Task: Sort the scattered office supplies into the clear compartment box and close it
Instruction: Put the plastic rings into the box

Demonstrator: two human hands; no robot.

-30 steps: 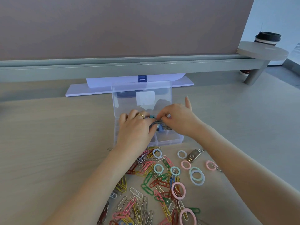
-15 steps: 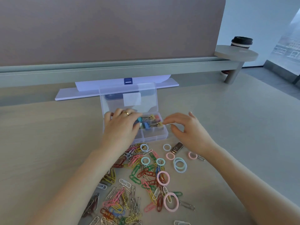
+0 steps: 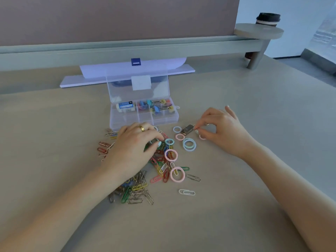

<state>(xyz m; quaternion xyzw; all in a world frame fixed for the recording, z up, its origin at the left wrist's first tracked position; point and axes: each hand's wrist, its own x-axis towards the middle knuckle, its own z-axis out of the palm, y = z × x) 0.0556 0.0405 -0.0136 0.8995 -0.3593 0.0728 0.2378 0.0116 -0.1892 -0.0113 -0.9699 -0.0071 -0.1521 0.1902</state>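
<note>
Left hand (image 3: 135, 142) curls over the paper clips (image 3: 145, 179) mid-frame; right hand (image 3: 218, 130) pinches the metal keychain (image 3: 187, 129) beside pastel rings (image 3: 189, 144), open clear box (image 3: 143, 113) just above.

Clear glossy plastic box (image 3: 143, 117) on a matt wood-grain desk (image 3: 54, 135); shiny metal paper clips (image 3: 140, 195).

Clear box (image 3: 164, 120); pink ring (image 3: 177, 174); multicoloured paper clips (image 3: 160, 166) (some silver).
</note>
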